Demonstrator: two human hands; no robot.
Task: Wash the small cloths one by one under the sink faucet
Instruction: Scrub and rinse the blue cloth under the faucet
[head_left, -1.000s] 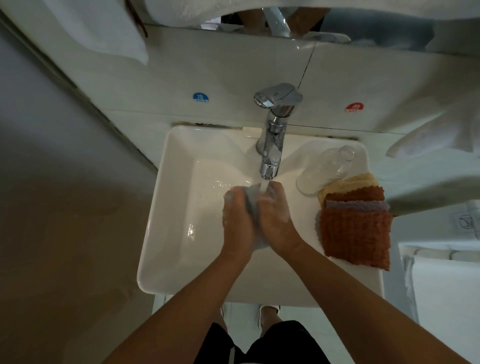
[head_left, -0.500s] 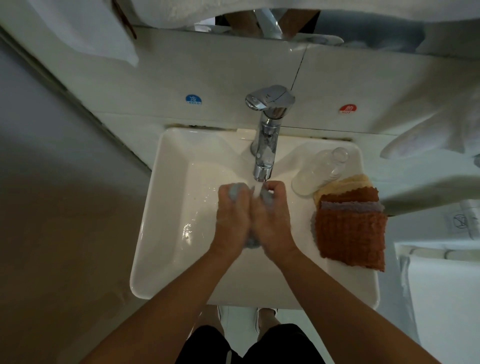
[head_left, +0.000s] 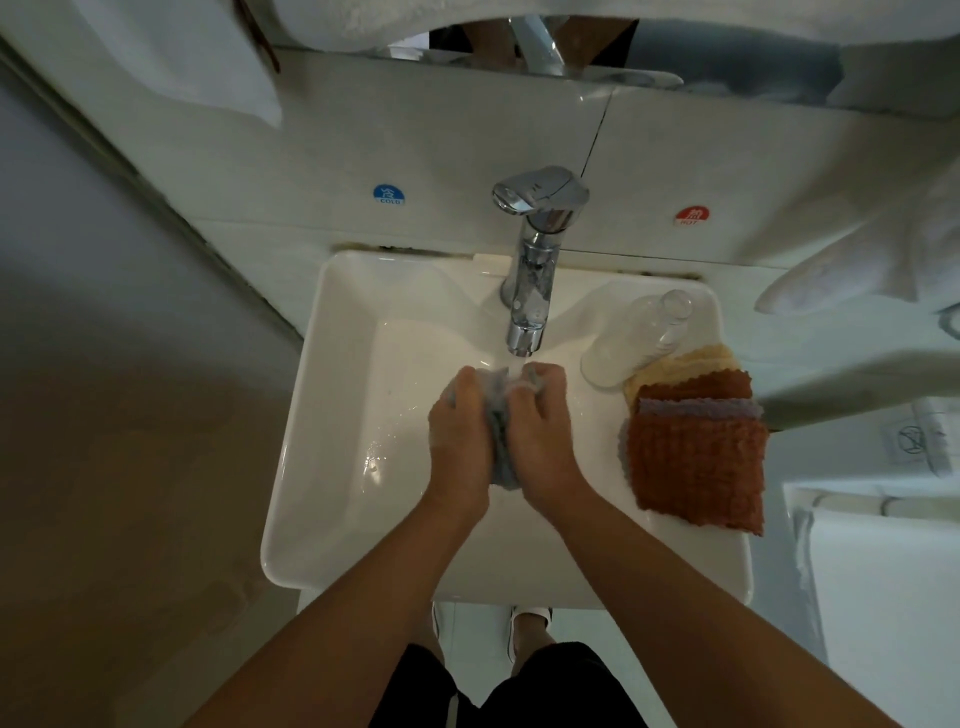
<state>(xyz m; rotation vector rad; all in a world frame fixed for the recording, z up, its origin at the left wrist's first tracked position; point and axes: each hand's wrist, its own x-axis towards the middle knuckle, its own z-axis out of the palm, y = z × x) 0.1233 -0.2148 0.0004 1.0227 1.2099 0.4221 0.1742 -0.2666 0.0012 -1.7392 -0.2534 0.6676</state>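
A small grey-blue cloth (head_left: 500, 447) is bunched between my two hands over the white sink basin (head_left: 332, 415), just below the chrome faucet (head_left: 530, 291). My left hand (head_left: 460, 439) grips its left side and my right hand (head_left: 540, 434) grips its right side, fingers curled round the fabric. Water runs from the spout onto the cloth's top edge. Most of the cloth is hidden between my palms. A stack of small cloths (head_left: 696, 452), rust-brown on top with lilac and yellow ones under it, lies on the sink's right rim.
A clear glass (head_left: 634, 343) stands on the rim behind the stack. Blue cold (head_left: 388, 194) and red hot (head_left: 692, 214) stickers mark the wall tiles. White towels hang at the upper left (head_left: 197, 57) and right (head_left: 872, 260). A grey wall bounds the left.
My hands have kept rubbing the cloth under the stream: the fists drew slightly apart at the top and the cloth shifted between the palms. The stack and glass stayed put.
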